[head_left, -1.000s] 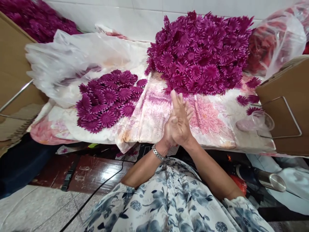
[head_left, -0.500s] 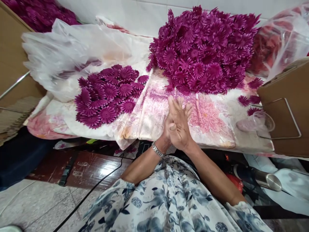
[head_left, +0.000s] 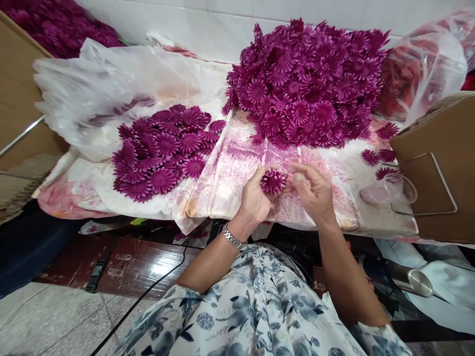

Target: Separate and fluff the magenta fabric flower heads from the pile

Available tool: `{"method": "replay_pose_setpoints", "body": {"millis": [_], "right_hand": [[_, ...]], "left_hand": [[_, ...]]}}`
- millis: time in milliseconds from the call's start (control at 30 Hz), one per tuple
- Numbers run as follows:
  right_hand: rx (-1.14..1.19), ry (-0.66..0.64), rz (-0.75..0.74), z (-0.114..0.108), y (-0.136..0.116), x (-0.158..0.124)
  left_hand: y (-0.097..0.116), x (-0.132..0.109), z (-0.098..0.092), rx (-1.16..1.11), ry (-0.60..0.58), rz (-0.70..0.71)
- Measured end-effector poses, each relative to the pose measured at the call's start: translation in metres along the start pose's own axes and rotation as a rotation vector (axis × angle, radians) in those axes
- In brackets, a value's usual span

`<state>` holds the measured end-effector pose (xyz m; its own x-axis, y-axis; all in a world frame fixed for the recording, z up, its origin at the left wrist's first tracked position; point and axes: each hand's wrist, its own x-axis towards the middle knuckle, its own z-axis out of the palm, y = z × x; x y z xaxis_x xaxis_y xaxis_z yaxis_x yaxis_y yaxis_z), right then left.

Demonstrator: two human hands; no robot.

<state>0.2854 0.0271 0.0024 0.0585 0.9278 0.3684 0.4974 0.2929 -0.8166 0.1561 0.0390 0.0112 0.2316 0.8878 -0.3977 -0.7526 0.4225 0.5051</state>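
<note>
My left hand point(head_left: 256, 198), with a metal watch on its wrist, holds a small purple artificial flower head point(head_left: 273, 182), petals facing up. Just to the right of it, my right hand point(head_left: 313, 193) is raised with loosely bent fingers apart and nothing visible in them. Both hands are over the front of a floral cloth point(head_left: 230, 173). Behind them rises a large heap of purple flower heads point(head_left: 308, 89). A lower pile of flatter purple flower heads point(head_left: 163, 148) lies to the left.
A clear plastic bag point(head_left: 100, 89) lies behind the left pile. Cardboard boxes point(head_left: 438, 168) flank both sides. A clear plastic cup point(head_left: 399, 189) lies by the right box, near a few loose flower heads point(head_left: 370, 157). White tiles line the back.
My hands were pressed palm to palm; now they are apart, the right one shifted to the right. A purple flower head now shows in my left hand.
</note>
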Motion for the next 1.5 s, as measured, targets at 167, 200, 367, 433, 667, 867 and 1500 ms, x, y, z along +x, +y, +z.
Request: {"method": "replay_pose_setpoints", "body": {"millis": [167,200,367,433,667,867,1500], "right_hand": [[-0.065,-0.102,-0.024,0.000,0.002,-0.008],[-0.077,-0.098,-0.034,0.001,0.002,-0.008],[-0.105,-0.030,-0.142,0.002,0.002,-0.010],[-0.108,-0.003,-0.164,0.001,0.002,-0.012],[-0.030,0.102,-0.168,-0.009,0.005,-0.015],[-0.038,0.188,-0.190,-0.014,0.011,-0.016],[-0.103,0.243,-0.232,-0.017,0.003,-0.028]], "left_hand": [[-0.007,-0.002,0.001,0.118,0.003,0.097],[-0.009,-0.002,0.001,0.140,0.003,0.128],[-0.014,-0.004,0.002,0.214,-0.035,0.168],[-0.015,-0.004,0.002,0.239,-0.066,0.169],[-0.013,0.001,-0.011,0.543,-0.118,0.440],[0.004,0.013,-0.018,0.811,-0.037,0.741],[-0.011,0.006,0.001,0.342,-0.065,0.228]]}}
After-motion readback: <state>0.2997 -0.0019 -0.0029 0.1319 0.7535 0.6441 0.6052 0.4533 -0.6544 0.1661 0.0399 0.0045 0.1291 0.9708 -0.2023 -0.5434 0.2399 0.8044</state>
